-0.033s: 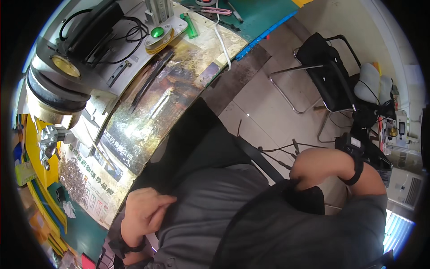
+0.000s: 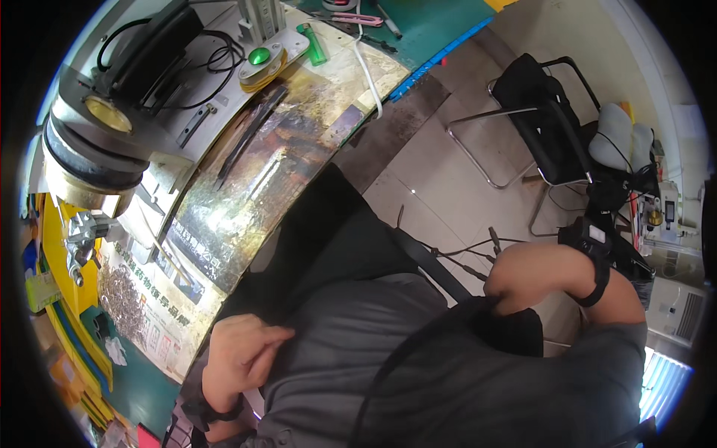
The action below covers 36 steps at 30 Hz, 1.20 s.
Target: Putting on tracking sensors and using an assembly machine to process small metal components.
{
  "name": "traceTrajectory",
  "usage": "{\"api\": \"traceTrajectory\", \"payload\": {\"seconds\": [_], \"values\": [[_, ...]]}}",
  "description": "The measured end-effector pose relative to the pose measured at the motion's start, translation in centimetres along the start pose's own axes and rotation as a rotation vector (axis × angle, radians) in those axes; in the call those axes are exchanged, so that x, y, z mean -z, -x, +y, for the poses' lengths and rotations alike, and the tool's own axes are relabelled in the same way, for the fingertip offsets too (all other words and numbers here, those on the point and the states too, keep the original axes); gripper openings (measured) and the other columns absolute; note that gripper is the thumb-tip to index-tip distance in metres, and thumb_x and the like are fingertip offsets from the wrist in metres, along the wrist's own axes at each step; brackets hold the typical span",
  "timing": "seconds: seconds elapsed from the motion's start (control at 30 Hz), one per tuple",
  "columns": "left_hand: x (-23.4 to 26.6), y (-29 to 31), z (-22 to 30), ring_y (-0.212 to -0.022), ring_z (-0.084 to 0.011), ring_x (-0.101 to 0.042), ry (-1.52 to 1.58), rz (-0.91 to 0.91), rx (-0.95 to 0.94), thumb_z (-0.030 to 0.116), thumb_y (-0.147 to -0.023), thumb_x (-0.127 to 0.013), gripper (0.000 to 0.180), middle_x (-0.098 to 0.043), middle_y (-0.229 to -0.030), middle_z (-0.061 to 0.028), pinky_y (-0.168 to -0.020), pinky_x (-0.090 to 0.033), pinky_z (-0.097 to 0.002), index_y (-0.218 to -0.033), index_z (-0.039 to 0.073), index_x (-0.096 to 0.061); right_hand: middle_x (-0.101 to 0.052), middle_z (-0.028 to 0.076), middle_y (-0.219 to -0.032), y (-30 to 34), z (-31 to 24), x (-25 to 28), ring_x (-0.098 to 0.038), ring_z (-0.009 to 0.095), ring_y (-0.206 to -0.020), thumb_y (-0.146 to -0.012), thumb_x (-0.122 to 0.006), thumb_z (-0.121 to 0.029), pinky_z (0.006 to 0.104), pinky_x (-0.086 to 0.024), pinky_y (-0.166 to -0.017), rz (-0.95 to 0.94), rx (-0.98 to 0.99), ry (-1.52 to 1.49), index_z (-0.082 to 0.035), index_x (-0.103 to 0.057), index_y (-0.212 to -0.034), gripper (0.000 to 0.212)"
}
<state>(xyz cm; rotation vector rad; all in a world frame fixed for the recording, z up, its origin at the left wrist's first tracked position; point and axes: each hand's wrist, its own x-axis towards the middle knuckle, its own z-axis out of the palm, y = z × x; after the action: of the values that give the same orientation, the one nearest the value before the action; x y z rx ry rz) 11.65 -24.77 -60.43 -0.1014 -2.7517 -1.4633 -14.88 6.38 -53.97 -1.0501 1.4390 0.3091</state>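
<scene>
My left hand (image 2: 243, 351) rests at the left side of my grey shirt (image 2: 336, 340), beside the workbench edge. Its fingers are curled and the forefinger points at the cloth; whether anything is pinched under them is hidden. My right hand (image 2: 523, 276) is bent inward at the right side of my body. Its fingers are closed at a raised edge of black cloth (image 2: 478, 308), the fingertips out of sight behind it. Both wrists wear black bands.
On the worn workbench (image 2: 246, 216) to the left lie a dark flat strip (image 2: 250, 138), a green lighter (image 2: 314, 45) and a machine with a round head (image 2: 93, 153). Black cables (image 2: 463, 257) hang near my right hand. A black chair (image 2: 538, 112) stands beyond, on the tiled floor.
The view has shifted very slightly. Both hands keep their places and poses.
</scene>
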Motion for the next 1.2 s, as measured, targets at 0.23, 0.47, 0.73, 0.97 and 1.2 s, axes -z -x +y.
{"api": "traceTrajectory", "payload": {"seconds": [0.23, 0.47, 0.73, 0.97, 1.2], "values": [[0.1, 0.0, 0.2, -0.054, -0.0273, -0.055, 0.026, -0.053, -0.016, -0.001, -0.071, -0.067, 0.018, -0.056, -0.063, -0.0086, -0.050, -0.042, -0.0359, -0.088, 0.006, -0.070, -0.060, 0.015, -0.063, 3.6, -1.1, 2.1, -0.061, 0.038, -0.064, -0.079, -0.066, -0.030, 0.0453, -0.046, -0.058, 0.298, 0.132, 0.112, -0.003, -0.064, -0.071, 0.028], [-0.8, -0.9, 1.3, -0.055, -0.0274, -0.056, 0.190, -0.178, 0.044, 0.001, -0.075, -0.068, 0.012, -0.057, -0.061, -0.0086, -0.052, -0.043, -0.0348, -0.086, 0.005, -0.071, -0.056, 0.015, -0.060, 5.8, -0.4, 3.2, -0.058, 0.038, -0.061, -0.073, -0.068, -0.024, 0.0454, -0.043, -0.054, 0.483, 0.149, 0.095, -0.002, -0.057, -0.065, 0.026], [-3.4, -7.5, 2.4, -0.077, -0.0301, -0.063, 0.294, -0.327, -0.157, 0.008, -0.081, -0.067, 0.016, -0.065, -0.083, -0.0116, -0.070, -0.050, -0.0370, -0.096, 0.003, -0.069, -0.048, 0.011, -0.055, 5.4, 0.3, 5.6, -0.050, 0.033, -0.051, -0.067, -0.064, -0.009, 0.0404, -0.037, -0.048, 0.797, 0.313, 0.005, -0.002, -0.056, -0.069, 0.011], [-12.4, -13.0, 4.7, -0.087, -0.0319, -0.066, 0.588, -0.539, -0.551, 0.007, -0.086, -0.058, 0.020, -0.068, -0.090, -0.0130, -0.079, -0.052, -0.0402, -0.105, 0.003, -0.064, -0.047, 0.011, -0.055, 1.6, -1.1, 7.2, -0.049, 0.032, -0.051, -0.069, -0.063, -0.010, 0.0401, -0.037, -0.048, 0.733, 0.351, -0.029, -0.002, -0.057, -0.072, 0.010], [-12.0, -13.4, 4.7, -0.086, -0.0328, -0.067, 0.466, -0.699, -0.282, 0.008, -0.090, -0.053, 0.021, -0.069, -0.091, -0.0154, -0.078, -0.053, -0.0395, -0.108, 0.006, -0.065, -0.046, 0.010, -0.052, -0.1, -1.7, 8.1, -0.047, 0.030, -0.048, -0.071, -0.064, -0.011, 0.0391, -0.035, -0.047, 0.728, 0.415, 0.013, -0.003, -0.055, -0.066, 0.013]]}}
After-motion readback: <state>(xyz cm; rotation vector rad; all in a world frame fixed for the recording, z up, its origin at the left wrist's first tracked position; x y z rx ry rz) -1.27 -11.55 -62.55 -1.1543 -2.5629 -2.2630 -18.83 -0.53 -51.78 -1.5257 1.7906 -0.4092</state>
